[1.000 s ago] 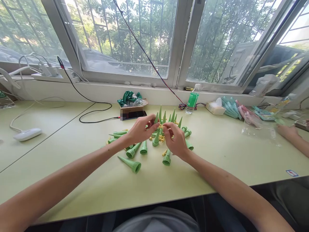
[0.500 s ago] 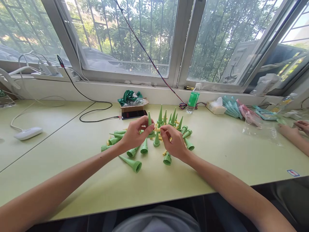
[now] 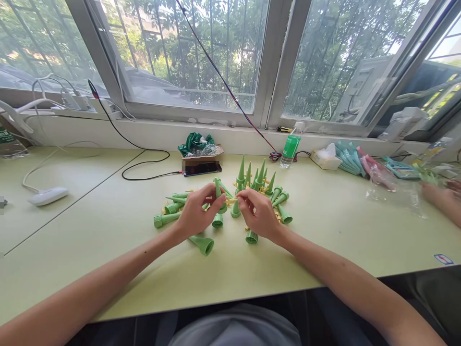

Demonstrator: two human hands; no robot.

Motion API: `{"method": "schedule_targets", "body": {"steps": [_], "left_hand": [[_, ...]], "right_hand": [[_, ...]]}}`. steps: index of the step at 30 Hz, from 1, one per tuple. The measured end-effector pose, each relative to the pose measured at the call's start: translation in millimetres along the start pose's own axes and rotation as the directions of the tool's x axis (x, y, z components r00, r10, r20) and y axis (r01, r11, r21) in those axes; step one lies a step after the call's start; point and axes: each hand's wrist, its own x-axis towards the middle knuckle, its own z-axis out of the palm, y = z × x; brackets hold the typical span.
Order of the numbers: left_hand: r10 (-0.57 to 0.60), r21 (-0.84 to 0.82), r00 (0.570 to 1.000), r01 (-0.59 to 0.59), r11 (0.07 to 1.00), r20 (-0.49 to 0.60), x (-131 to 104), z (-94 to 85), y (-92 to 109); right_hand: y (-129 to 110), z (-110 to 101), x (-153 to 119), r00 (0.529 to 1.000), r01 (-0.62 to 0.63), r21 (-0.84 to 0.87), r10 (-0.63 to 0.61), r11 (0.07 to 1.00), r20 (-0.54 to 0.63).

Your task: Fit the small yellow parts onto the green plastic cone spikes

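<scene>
My left hand has a green cone pinched upright over the desk; right hand is pinching a yellow peg beside it. Probably light, stiff, slickish plastic, so I'd grip low where it's wide.

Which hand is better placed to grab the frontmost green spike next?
Left hand, likely: it is nearer the frontmost green spike, though holding another spike. The right hand is farther, pinching a yellow piece.

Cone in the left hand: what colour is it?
The cone is light green, seen best in the head view.
</scene>
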Motion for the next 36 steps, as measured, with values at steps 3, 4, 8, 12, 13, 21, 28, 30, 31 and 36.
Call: {"method": "schedule_targets", "body": {"steps": [3, 4, 8, 12, 13, 21, 28, 30, 31, 36], "left_hand": [[-0.008, 0.011, 1.000, 0.008, 1.000, 0.007, -1.9, 2.1, -1.2], [-0.006, 0.013, 1.000, 0.006, 1.000, 0.007, -2.2, 2.7, -1.4], [0.021, 0.042, 1.000, -0.021, 0.999, 0.014, -3.4, 5.7, -2.2], [0.055, 0.086, 0.998, -0.059, 0.995, 0.044, -5.1, 8.2, -3.1], [0.062, 0.097, 0.997, -0.066, 0.993, 0.047, -5.4, 8.5, -3.5], [0.103, 0.171, 0.994, -0.106, 0.980, 0.025, -7.2, 9.6, -5.8], [0.107, 0.203, 0.993, -0.094, 0.975, -0.053, -8.1, 8.8, -2.0], [0.106, 0.200, 0.992, -0.091, 0.976, -0.062, -8.8, 8.6, -2.4], [0.109, 0.203, 0.992, -0.095, 0.975, -0.061, -9.2, 8.7, -2.9], [0.139, 0.221, 0.989, -0.126, 0.967, -0.042, -10.1, 8.8, -4.1]], "right_hand": [[-0.2, -1.0, 0.7, 1.000, -0.016, -0.008, 0.016, 1.000, -0.001], [-0.3, -1.1, 0.9, 1.000, -0.018, -0.010, 0.018, 1.000, 0.002], [-0.8, -0.5, 0.8, 0.999, -0.017, -0.009, 0.017, 1.000, 0.034], [-1.6, 0.7, -0.6, 0.999, -0.016, 0.006, 0.016, 1.000, 0.049], [-1.8, 0.9, -0.9, 0.999, -0.016, 0.008, 0.016, 1.000, 0.051], [-1.3, 1.0, -0.3, 0.999, -0.039, -0.006, 0.039, 0.999, 0.016], [-1.8, -1.9, 0.7, 0.995, -0.069, -0.016, 0.068, 0.997, -0.068], [-2.2, -2.1, 0.6, 0.996, -0.072, -0.018, 0.071, 0.997, -0.062], [-2.5, -2.2, 0.6, 0.996, -0.069, -0.018, 0.068, 0.997, -0.053], [-4.2, -3.3, 1.6, 0.999, -0.037, -0.010, 0.036, 0.999, -0.015]]}}
